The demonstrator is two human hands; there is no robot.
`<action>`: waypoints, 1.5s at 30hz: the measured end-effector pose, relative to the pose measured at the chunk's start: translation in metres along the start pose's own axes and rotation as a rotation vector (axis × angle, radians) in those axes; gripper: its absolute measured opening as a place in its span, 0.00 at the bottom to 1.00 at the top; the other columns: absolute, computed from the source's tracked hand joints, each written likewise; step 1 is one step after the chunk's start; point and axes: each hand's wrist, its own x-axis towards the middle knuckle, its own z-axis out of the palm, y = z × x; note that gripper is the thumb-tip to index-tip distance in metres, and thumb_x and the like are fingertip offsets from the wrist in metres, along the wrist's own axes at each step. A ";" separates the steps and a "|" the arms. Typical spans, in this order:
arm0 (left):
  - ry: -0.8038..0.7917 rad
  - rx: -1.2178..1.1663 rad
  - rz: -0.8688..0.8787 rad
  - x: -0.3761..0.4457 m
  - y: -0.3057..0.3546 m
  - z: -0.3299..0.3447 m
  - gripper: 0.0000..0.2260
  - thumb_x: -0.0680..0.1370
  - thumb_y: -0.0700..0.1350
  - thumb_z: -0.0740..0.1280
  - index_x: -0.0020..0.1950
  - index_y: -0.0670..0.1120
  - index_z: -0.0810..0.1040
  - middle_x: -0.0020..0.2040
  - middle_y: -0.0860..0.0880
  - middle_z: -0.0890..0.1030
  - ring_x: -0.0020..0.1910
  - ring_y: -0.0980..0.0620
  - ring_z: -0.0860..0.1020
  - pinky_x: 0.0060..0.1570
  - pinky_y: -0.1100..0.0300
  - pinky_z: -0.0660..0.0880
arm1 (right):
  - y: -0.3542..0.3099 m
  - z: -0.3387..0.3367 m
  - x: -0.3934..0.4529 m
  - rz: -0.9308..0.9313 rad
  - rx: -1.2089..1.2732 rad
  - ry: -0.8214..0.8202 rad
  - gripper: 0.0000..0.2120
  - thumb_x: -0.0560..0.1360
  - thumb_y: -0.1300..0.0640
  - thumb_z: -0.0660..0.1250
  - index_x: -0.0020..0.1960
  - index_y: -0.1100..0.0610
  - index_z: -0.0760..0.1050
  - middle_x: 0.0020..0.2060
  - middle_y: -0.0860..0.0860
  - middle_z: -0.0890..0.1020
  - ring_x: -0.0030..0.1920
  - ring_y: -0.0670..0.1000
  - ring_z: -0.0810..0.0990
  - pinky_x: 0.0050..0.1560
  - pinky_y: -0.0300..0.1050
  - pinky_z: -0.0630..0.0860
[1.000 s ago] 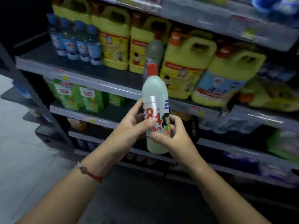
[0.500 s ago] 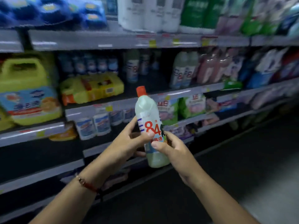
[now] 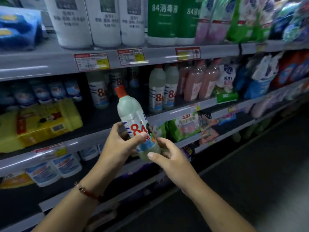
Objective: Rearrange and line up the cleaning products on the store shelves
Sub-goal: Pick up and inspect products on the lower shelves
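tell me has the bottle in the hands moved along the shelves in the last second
Yes. The bottle was carried right, from the yellow jugs to the matching 84 bottles.

The held bottle is in front of the middle shelf, between two bottles at right and a flat-lying jug at left

Pale-green bottle — red cap (red "84" label)
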 end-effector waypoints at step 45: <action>0.414 1.383 -0.150 0.009 -0.004 -0.015 0.26 0.80 0.61 0.60 0.76 0.52 0.69 0.74 0.47 0.72 0.66 0.42 0.75 0.58 0.50 0.73 | -0.038 -0.006 0.144 -0.516 -0.897 -0.646 0.27 0.81 0.43 0.61 0.78 0.47 0.62 0.78 0.45 0.63 0.79 0.48 0.53 0.77 0.42 0.53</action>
